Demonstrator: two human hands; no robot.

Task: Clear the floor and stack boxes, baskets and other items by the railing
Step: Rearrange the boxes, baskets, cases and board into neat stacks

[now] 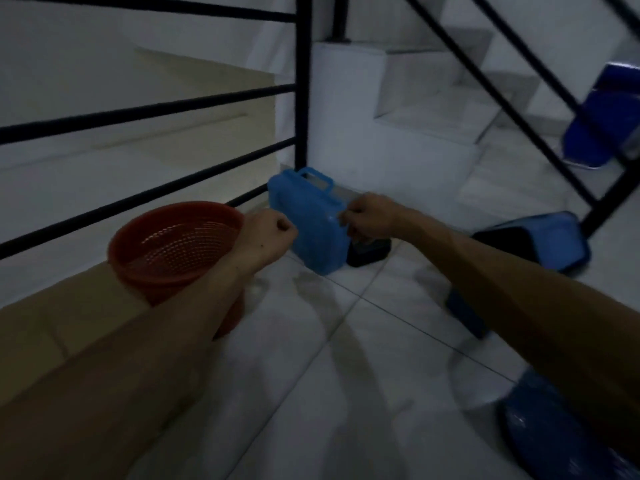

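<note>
at the far left of the frame the railing (149, 112) ran across the upper half, its black bars ending at a post near the top centre. just under it, at left centre, a red basket (173, 247) sat on a brown box (69, 323) that lay along the railing's foot, probably stacked there so the tiles stayed free.

the left hand (266, 233) was curled into a fist at the centre, between the basket's rim and the blue case (311, 223); whether it pinched the case's near edge or held nothing, i could not tell. the case stood upright on the floor (329, 341) close to the post, handle at the top, likely stood that way to take little room by the railing.

the right hand (370, 216) gripped the case's right edge with curled fingers, seemingly to steady or shift it. a small black thing (370, 252) lay on the floor right beside the case's base.

at right centre a blue tray (540, 237) leaned near the stair rail, and more blurred blue things lay at the lower right, still to be gathered, i judged.
</note>
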